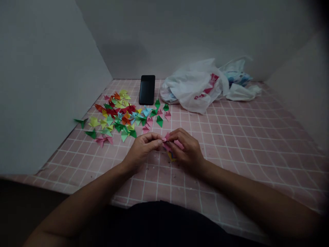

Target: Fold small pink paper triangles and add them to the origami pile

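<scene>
Between my two hands is a small folded pink paper piece, perhaps an origami crane. My left hand pinches its left end between thumb and forefinger. The fingers of my right hand close on its other side and hide part of it. Under my right hand, bits of yellow and blue paper and more pink paper show on the table; their full shape is covered. To the left and beyond my hands lies a loose pile of folded paper cranes in red, orange, yellow, green, light blue and pink.
A pink checked cloth covers the table. A black phone lies at the back, with a white plastic bag to its right and another crumpled bag beyond. A pale wall borders the left side.
</scene>
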{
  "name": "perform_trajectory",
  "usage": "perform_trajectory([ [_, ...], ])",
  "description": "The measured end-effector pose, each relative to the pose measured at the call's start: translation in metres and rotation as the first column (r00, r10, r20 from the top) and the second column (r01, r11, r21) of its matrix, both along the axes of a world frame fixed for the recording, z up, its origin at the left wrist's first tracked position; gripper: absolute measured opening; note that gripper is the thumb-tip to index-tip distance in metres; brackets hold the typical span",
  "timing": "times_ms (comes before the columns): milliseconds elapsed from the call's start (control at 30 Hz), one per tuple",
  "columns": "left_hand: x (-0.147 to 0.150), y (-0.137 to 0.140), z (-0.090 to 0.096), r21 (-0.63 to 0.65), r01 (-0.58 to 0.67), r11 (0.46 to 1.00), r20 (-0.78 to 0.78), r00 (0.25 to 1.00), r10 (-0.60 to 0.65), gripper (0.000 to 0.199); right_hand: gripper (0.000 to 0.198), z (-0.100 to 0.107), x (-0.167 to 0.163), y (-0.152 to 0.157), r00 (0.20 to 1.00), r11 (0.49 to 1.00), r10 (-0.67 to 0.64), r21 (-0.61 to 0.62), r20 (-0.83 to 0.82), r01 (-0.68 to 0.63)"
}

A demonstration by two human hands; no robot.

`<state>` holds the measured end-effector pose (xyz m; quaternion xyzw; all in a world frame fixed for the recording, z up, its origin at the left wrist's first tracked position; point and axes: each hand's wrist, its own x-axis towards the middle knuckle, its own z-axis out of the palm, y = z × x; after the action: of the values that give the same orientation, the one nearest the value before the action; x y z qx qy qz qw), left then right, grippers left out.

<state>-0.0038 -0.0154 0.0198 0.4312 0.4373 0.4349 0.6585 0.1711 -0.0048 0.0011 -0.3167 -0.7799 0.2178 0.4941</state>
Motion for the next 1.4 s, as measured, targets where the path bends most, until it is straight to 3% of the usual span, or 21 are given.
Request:
perform_trajectory([
  [167, 0.000, 0.000, 0.001, 0.052, -0.058, 0.997, -0.018, 0.998, 0.059, 0.010, 0.010, 0.000, 0.000, 0.000, 1.000, 0.999, -0.011, -0.046, -0.008, 0.010],
  [433, -0.002, 0.000, 0.002, 0.209, -0.011, 0.978, -0.258, 0.964, 0.066, 0.018, 0.010, 0.000, 0.000, 0.000, 1.000, 0.999, 0.018, -0.038, 0.017, -0.018],
  [667, -0.002, 0.002, -0.005, 0.148, -0.052, 0.988, -0.118, 0.991, 0.070, 0.018, 0.013, 0.002, 0.000, 0.000, 1.000, 0.997, -0.004, -0.074, 0.022, 0.005],
  [833, 0.000, 0.000, -0.007, 0.155, -0.070, 0.985, -0.156, 0.983, 0.094, 0.013, 0.012, 0.001, 0.001, 0.001, 0.998, 0.985, -0.061, -0.160, 0.001, 0.060],
  [1000, 0.001, -0.001, -0.008, 0.206, -0.073, 0.976, -0.183, 0.977, 0.112, 0.020, 0.013, 0.001, 0.000, 0.000, 0.999, 0.991, -0.026, -0.128, 0.032, 0.030],
  [1267, 0.003, 0.001, -0.008, -0.017, -0.027, 1.000, -0.036, 0.999, 0.026, 0.018, 0.011, 0.003, -0.001, -0.003, 0.999, 0.997, 0.012, -0.082, 0.044, -0.008],
  [1400, 0.003, 0.001, -0.007, -0.024, -0.019, 1.000, -0.014, 1.000, 0.018, 0.021, 0.011, 0.003, -0.001, -0.002, 0.999, 0.996, 0.006, -0.089, 0.033, -0.003],
])
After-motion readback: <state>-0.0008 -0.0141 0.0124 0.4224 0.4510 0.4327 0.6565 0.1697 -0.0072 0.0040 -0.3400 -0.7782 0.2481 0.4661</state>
